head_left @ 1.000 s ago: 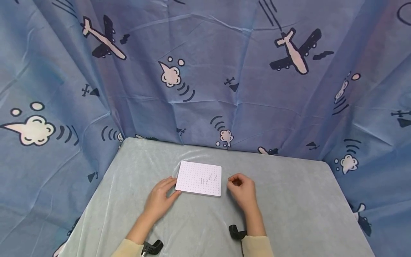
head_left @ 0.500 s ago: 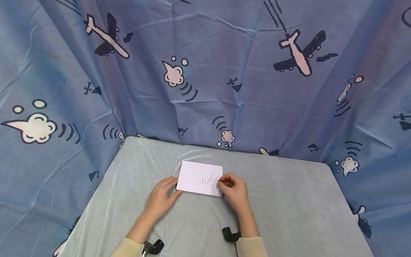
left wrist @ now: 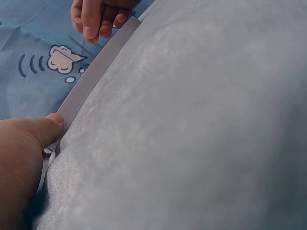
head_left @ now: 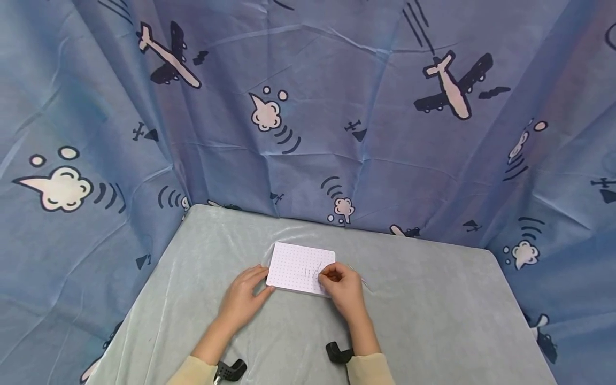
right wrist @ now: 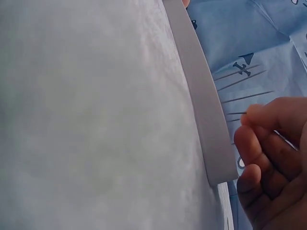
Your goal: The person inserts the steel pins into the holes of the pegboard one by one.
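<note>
Board (head_left: 291,264) with a white, dotted top lies in the lower centre of the head view, on a pale grey-green velvety cloth (head_left: 443,310). The left hand (head_left: 244,299) rests at its left end, thumb spread wide from the fingers, the thumb touching the near edge by the corner. Over the right part of the top, the right hand (head_left: 344,291) pinches a thin needle (right wrist: 236,113) between thumb and index finger, its other fingers loosely curled. In the right wrist view, further needles (right wrist: 247,97) stand upright from the board, in the upper right. Cream sleeves (head_left: 370,369) enter at the bottom edge; a blue curtain (head_left: 308,69) printed with aeroplanes fills the upper frame.
</note>
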`<state>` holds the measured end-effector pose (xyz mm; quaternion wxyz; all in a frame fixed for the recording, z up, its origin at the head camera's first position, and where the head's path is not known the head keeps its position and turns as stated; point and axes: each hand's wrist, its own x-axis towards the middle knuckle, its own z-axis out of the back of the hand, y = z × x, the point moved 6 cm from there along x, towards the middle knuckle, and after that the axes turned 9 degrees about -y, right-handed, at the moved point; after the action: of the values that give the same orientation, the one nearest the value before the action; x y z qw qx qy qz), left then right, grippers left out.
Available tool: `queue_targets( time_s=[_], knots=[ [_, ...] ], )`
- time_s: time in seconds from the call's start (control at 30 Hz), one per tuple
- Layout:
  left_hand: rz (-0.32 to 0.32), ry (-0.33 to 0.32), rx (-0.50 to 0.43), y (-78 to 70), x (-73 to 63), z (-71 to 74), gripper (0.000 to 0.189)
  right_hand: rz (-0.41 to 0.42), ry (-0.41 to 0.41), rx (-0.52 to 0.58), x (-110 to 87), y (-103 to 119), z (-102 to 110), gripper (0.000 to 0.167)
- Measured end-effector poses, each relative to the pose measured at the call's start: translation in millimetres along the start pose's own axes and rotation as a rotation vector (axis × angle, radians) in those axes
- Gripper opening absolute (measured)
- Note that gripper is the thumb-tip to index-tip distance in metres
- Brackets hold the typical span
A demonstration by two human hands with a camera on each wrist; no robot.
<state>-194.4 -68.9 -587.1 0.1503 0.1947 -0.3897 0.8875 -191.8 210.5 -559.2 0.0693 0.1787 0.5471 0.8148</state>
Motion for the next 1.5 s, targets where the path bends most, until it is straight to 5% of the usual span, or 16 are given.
queue_targets(
  time_s=[0.7,1.5],
  knots=[
    [0.015,-0.009,0.021,0.8,-0.6,3.0,0.049,0.070,0.011,-0.110,2.3,4,-11,0.019],
    [0.030,0.022,0.013,-1.4,2.6,0.7,0.051,0.009,0.067,-0.177,3.2,2,4,0.008]
  ],
)
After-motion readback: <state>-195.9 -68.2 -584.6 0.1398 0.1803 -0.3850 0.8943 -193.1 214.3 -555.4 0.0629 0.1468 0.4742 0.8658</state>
